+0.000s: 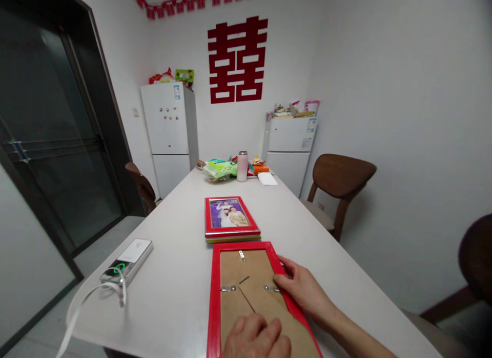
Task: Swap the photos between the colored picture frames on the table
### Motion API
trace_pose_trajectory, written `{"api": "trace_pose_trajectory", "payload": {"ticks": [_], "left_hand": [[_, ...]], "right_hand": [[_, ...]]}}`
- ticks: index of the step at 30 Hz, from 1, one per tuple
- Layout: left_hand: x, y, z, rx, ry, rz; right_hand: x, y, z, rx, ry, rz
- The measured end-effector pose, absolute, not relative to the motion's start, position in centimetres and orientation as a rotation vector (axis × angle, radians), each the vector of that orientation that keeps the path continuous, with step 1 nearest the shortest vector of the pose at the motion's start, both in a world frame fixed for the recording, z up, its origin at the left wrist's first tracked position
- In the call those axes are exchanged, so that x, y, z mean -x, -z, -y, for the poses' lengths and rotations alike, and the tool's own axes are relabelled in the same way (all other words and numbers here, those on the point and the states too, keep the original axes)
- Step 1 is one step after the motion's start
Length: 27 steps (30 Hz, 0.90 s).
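Note:
A red picture frame [215, 296] lies back side up on the table, showing its brown backing board [249, 265]. Small metal clips sit at the top [242, 255], left [228, 288] and right [271, 288] of the board. My right hand [303, 291] grips the frame's right side, thumb over the edge and fingers around the outside. Over the lower part of the board is my left hand [257, 337], its fingers curled closed; whatever is under its fingertips is hidden. Just beyond lies another red frame [251, 225] with a photo facing up, stacked on something with a yellowish-green edge.
On the white table [177, 276], a power bank [130, 258] with a white cable [73, 322] lies at the left. A pink bottle [242, 167], green packets [221, 168] and white paper [267, 179] are at the far end. Wooden chairs [342, 176] flank the table.

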<state>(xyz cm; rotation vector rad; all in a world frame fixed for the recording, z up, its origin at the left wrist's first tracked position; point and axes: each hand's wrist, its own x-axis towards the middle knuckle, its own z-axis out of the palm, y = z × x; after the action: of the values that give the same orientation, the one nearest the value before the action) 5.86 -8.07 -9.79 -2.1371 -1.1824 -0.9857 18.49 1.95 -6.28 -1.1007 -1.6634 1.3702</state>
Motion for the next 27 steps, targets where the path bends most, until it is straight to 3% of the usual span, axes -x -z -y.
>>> {"api": "trace_pose_trajectory", "payload": {"ticks": [5, 8, 13, 19, 27], "left_hand": [[-4.4, 8.7, 7.8, 2.402, 0.791, 1.204], [-3.7, 7.5, 7.8, 2.666, 0.613, 1.230], [-2.2, 6.0, 8.2, 2.883, 0.623, 1.567], [1.7, 7.1, 7.4, 2.150, 1.024, 2.396], [2.7, 8.0, 6.9, 2.176, 1.169, 2.398]], "right_hand": [[-18.1, 6.6, -2.5, 1.316, -0.728, 2.062], [-17.9, 6.8, -2.2, 1.346, -0.537, 2.169], [-18.2, 7.0, -1.9, 1.263, -0.502, 2.264], [-18.2, 7.0, -1.8, 1.265, -0.540, 2.306], [-17.5, 6.7, -1.7, 1.264, -0.527, 2.268]]}}
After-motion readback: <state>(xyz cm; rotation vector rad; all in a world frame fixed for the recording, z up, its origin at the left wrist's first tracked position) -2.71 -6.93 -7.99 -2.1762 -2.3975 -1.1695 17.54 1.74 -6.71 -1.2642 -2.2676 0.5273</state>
